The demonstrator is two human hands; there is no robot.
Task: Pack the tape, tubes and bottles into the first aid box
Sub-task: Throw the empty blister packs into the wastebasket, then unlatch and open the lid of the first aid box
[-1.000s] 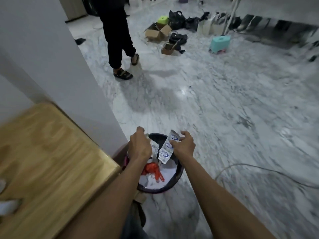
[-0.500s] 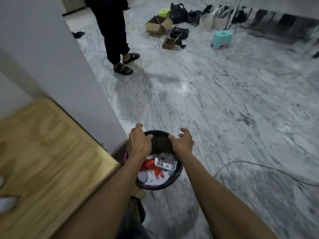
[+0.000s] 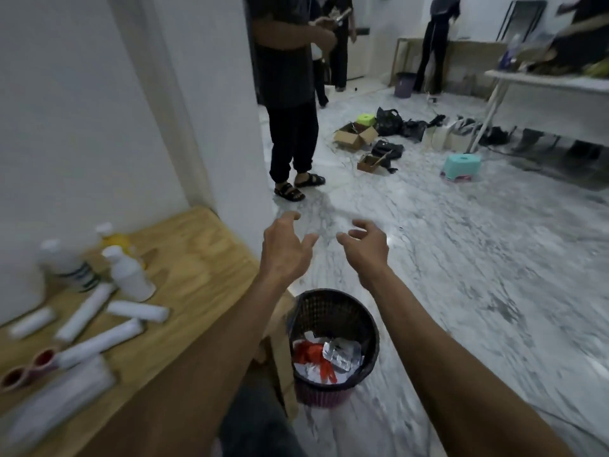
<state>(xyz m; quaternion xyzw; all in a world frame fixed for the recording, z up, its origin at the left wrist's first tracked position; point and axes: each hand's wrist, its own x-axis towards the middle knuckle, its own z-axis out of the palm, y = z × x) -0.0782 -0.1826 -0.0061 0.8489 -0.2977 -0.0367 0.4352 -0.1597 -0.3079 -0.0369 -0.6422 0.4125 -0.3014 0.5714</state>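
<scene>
My left hand [image 3: 286,249] and my right hand [image 3: 364,247] hover empty in mid-air above the floor, fingers loosely spread, well above a black waste basket [image 3: 333,311]. On the wooden table [image 3: 197,278] at the left stand white bottles [image 3: 130,275], one with a yellow body [image 3: 115,240] behind. Several white tubes [image 3: 138,311] lie flat in front of them. Two red-centred tape rolls [image 3: 43,359] sit near the table's left edge, blurred. The first aid box is not in sight.
The basket holds a clear plastic wrapper [image 3: 341,352], red scraps and white paper. A person in dark trousers and sandals [image 3: 291,136] stands by the white wall corner. Cardboard boxes [image 3: 354,136], bags and a teal stool [image 3: 461,164] litter the marble floor beyond.
The wrapper that both hands held over the basket has dropped into it. Both hands have lifted away, empty. The view has swung up and left, bringing the table's bottles and tubes into sight.
</scene>
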